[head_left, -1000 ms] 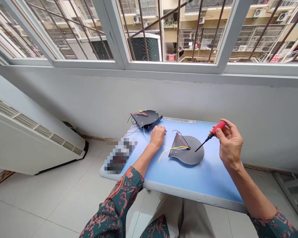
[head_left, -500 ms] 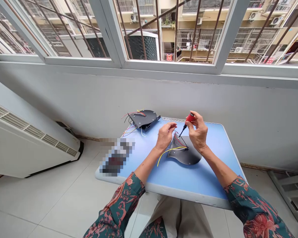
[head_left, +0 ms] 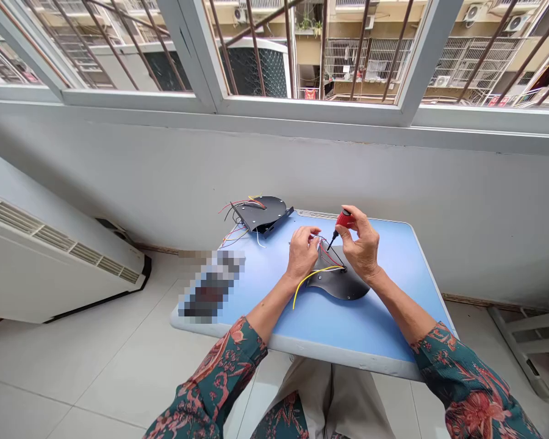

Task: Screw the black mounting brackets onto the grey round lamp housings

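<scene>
- Two bare hands are seen in the head view, apart from each other, above a blue rectangular table (head_left: 393, 329) with a pale grey edge.
- In the right hand (head_left: 362, 249), a screwdriver (head_left: 344, 219) with a red handle and thin black shaft is clamped between thumb and fingers, its tip slanted down to the left.
- At the tip, a dark grey, rounded, flat housing (head_left: 345, 287) is laid mid-table; whether a screw is touched cannot be told.
- The left hand (head_left: 302, 251) is held at the housing's far left corner, fingertips close to the thumb; whether anything is pinched cannot be told.
- From the housing's middle, a long yellow wire (head_left: 295, 296) is curved toward the near left.
- On the table's far left, a second, black housing (head_left: 268, 211) with loose coloured wires is seen.
</scene>
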`<state>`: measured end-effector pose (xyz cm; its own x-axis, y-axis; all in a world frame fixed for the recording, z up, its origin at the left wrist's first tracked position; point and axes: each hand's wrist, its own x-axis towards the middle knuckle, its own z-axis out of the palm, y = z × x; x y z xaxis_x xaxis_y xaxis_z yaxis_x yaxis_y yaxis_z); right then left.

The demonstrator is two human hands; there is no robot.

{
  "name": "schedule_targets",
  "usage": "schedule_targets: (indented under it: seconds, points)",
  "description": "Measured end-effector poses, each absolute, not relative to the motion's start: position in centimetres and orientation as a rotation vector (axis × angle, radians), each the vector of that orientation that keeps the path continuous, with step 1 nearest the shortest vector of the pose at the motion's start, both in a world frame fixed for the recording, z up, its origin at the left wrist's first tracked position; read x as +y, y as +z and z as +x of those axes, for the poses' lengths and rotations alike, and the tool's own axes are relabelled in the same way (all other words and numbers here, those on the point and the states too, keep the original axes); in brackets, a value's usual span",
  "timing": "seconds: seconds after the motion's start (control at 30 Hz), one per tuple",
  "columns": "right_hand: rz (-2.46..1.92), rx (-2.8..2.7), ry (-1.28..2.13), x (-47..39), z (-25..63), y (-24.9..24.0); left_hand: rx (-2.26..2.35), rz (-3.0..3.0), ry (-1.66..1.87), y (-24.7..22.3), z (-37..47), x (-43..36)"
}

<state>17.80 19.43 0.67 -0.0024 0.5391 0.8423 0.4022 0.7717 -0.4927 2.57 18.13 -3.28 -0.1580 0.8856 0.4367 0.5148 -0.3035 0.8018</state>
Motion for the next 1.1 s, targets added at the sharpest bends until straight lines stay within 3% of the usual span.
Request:
schedule_targets:
  seconds: [0.2, 0.43, 0.97, 1.1]
  points:
    - [-0.819, -1.608, -0.04, 19.5, 17.7, 0.9, 1.725, 1.526, 1.096, -2.6, 2.2, 17.3]
    - [-0.876, -1.677, -0.109, 19.4, 17.0, 1.0, 1.64, 1.5, 1.0, -2.1, 2.3, 17.0]
    - [-0.84, -1.848, 0.403, 18.4, 19.5, 4.8, 1.316, 1.767, 0.853, -3.1, 1.5, 17.9]
    - [-0.881, -1.833, 0.395, 18.1, 19.9, 4.8, 1.198, 1.789, 0.747, -2.8, 1.3, 18.4]
